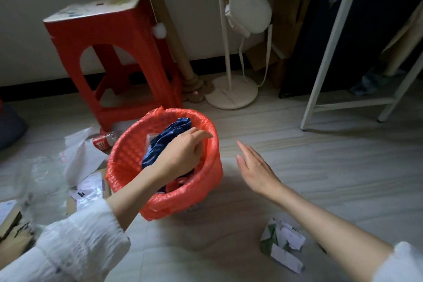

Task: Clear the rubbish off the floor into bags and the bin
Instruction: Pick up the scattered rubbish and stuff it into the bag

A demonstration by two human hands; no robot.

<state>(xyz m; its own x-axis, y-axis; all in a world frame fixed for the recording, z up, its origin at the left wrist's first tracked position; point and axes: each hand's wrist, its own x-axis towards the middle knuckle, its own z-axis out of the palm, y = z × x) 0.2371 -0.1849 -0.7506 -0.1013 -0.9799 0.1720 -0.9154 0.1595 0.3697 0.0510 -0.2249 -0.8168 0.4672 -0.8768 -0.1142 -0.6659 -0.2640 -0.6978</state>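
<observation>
Clear plastic (43,178), papers (88,190) and a bottle (104,141): lying on the floor, left of the left hand. Stool (109,52): standing beyond them. Left hand (183,153): reaching into the bin (128,155), fingers curling round a blue bag (167,139) sitting inside the red liner (206,181). Right hand (256,169): hovering just right of the bin, fingers straight, holding nothing. Crumpled carton (282,244): lying on the floor under the right forearm. White frame (325,57): standing beyond the right hand.
</observation>
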